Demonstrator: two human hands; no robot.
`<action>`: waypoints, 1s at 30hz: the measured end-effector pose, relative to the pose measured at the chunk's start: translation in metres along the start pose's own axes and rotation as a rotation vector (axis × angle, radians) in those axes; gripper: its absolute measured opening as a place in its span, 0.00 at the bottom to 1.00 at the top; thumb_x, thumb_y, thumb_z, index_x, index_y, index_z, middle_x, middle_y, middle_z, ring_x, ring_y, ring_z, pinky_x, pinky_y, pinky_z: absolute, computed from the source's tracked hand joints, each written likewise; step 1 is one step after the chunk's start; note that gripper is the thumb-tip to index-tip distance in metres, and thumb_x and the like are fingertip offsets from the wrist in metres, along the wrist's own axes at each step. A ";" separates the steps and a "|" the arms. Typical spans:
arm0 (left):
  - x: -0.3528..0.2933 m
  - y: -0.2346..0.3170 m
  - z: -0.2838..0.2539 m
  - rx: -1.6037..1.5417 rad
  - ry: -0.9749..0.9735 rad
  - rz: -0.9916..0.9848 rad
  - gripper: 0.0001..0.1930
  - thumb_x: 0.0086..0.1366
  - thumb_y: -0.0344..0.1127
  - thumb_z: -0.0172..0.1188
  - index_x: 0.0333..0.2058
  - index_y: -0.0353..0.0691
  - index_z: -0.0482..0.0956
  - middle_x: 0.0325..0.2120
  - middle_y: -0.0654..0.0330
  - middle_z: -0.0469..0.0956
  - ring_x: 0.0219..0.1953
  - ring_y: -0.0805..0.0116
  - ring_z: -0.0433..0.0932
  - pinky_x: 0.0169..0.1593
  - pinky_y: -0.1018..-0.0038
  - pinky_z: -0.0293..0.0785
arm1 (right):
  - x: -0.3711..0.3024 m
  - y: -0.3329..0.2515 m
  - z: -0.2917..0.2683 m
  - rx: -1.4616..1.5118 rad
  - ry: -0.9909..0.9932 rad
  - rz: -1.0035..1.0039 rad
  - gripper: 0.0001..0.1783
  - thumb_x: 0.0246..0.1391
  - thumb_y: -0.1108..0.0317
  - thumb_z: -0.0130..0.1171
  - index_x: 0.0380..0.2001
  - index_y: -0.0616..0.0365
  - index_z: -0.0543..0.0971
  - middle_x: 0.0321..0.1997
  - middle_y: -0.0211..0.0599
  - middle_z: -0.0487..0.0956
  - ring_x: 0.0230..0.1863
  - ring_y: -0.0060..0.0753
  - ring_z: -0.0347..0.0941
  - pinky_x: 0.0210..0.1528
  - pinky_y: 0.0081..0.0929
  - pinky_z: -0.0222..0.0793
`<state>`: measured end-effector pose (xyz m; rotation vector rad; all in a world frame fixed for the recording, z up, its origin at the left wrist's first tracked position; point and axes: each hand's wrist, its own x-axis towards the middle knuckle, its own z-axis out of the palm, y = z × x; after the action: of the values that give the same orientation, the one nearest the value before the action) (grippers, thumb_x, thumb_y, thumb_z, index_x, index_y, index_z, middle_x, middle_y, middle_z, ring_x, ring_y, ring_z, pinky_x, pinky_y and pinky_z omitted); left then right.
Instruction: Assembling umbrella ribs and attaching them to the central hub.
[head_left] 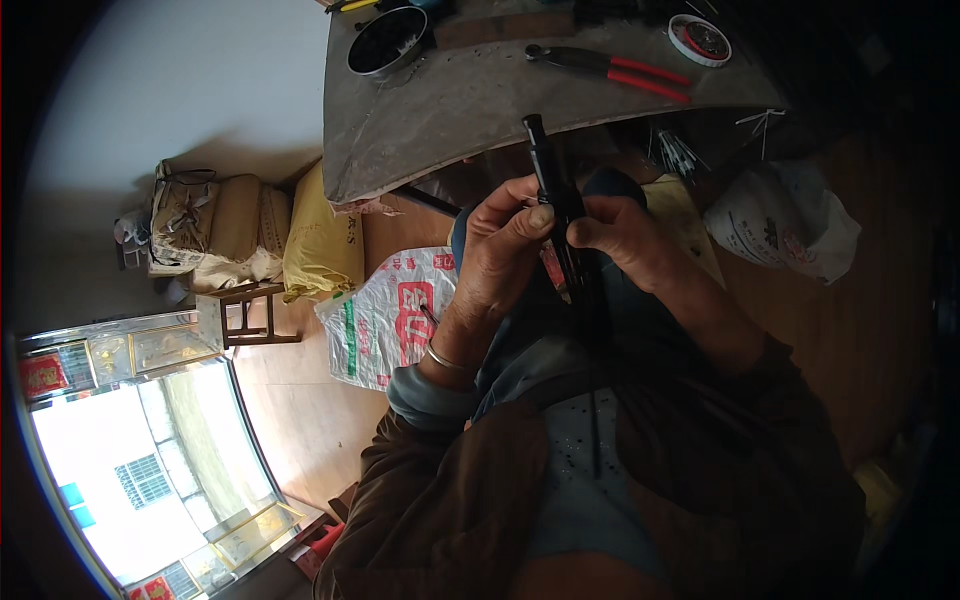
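Gripping black rod (556,205), both hands clamped; red-handled pliers (610,66), dark bowl (388,40) on workbench (450,120) beyond.

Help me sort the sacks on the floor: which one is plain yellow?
The yellow sack leaning under the table's left corner, between the tan sacks and the white printed bag. The others are tan or white.

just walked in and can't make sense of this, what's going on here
A seated person holds a slim black rod-like tool upright over their lap with both hands. The left hand pinches it from one side, the right hand grips it from the other. Beyond them, a worn metal-topped table carries red-handled pliers, a dark bowl and a roll of tape, all untouched.
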<state>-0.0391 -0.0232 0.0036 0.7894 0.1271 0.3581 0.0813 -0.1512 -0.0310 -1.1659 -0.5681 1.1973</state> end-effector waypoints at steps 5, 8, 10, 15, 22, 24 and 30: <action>-0.004 -0.004 0.002 0.008 -0.010 0.019 0.12 0.63 0.28 0.60 0.46 0.37 0.76 0.40 0.61 0.79 0.44 0.73 0.77 0.52 0.75 0.71 | -0.003 0.003 0.005 0.014 0.013 -0.024 0.23 0.45 0.46 0.70 0.24 0.54 0.75 0.15 0.19 0.67 0.13 0.11 0.61 0.14 0.14 0.55; -0.004 -0.008 -0.002 -0.043 -0.018 0.031 0.12 0.63 0.28 0.59 0.46 0.37 0.76 0.41 0.60 0.79 0.45 0.71 0.76 0.53 0.74 0.71 | -0.004 -0.001 0.008 -0.011 0.037 -0.038 0.23 0.45 0.47 0.70 0.24 0.54 0.75 0.15 0.19 0.67 0.13 0.11 0.60 0.14 0.14 0.53; -0.003 -0.014 -0.008 -0.156 0.006 -0.001 0.12 0.63 0.29 0.59 0.46 0.38 0.76 0.42 0.60 0.78 0.45 0.69 0.77 0.54 0.72 0.70 | -0.004 -0.003 0.008 -0.052 0.050 0.013 0.23 0.45 0.46 0.70 0.25 0.54 0.75 0.16 0.19 0.67 0.13 0.11 0.59 0.14 0.14 0.52; -0.002 -0.013 -0.012 -0.157 -0.097 -0.009 0.13 0.63 0.30 0.59 0.47 0.38 0.76 0.43 0.60 0.79 0.46 0.69 0.76 0.55 0.72 0.69 | -0.009 -0.007 0.008 0.010 0.005 0.052 0.24 0.46 0.45 0.69 0.24 0.54 0.74 0.16 0.20 0.67 0.14 0.11 0.59 0.14 0.15 0.52; -0.006 -0.012 -0.004 -0.063 -0.033 0.048 0.14 0.63 0.33 0.61 0.47 0.39 0.75 0.41 0.61 0.78 0.46 0.71 0.76 0.55 0.72 0.69 | -0.008 -0.005 0.008 -0.032 0.025 0.035 0.22 0.47 0.48 0.69 0.28 0.55 0.76 0.16 0.20 0.68 0.13 0.11 0.60 0.14 0.15 0.53; -0.007 -0.011 -0.006 -0.036 -0.045 0.057 0.14 0.63 0.33 0.61 0.47 0.39 0.75 0.42 0.61 0.78 0.45 0.71 0.76 0.54 0.73 0.69 | -0.008 -0.004 0.009 -0.027 0.030 0.001 0.21 0.49 0.50 0.68 0.31 0.56 0.76 0.18 0.22 0.70 0.16 0.12 0.63 0.17 0.15 0.57; 0.002 0.006 -0.017 0.152 -0.101 0.017 0.16 0.61 0.34 0.62 0.48 0.39 0.75 0.46 0.61 0.75 0.42 0.73 0.75 0.51 0.76 0.70 | -0.011 -0.024 0.031 0.280 -0.043 -0.186 0.16 0.55 0.62 0.62 0.42 0.60 0.75 0.33 0.34 0.76 0.30 0.24 0.74 0.31 0.21 0.71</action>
<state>-0.0427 -0.0076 -0.0037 0.9579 0.0535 0.3272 0.0613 -0.1472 0.0046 -0.8339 -0.5113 1.1035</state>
